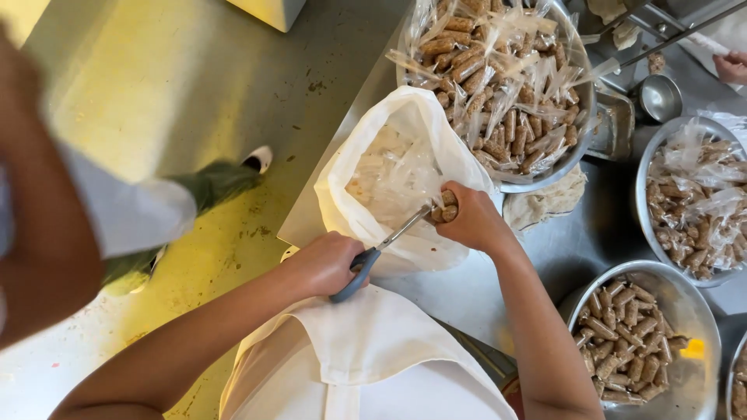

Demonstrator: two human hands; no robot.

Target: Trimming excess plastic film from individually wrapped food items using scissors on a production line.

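Observation:
My left hand (327, 264) grips blue-handled scissors (379, 253), whose blades point up and right toward my right hand (473, 222). That hand pinches a small clear packet of brown rolls (445, 207) at the blade tips, over the mouth of a white bag (366, 210) that holds empty clear wrappers. The bag sits at the edge of a steel table (482, 288). My white apron (366, 358) fills the bottom of the view.
A large steel bowl (585, 117) of wrapped roll packets stands behind the bag. To the right is another bowl of packets (643, 187); a bowl of unwrapped rolls (692, 295) is nearer. A folded cloth (548, 204), a small metal cup (660, 97), another person's hand (731, 66). A person walks at left (132, 214).

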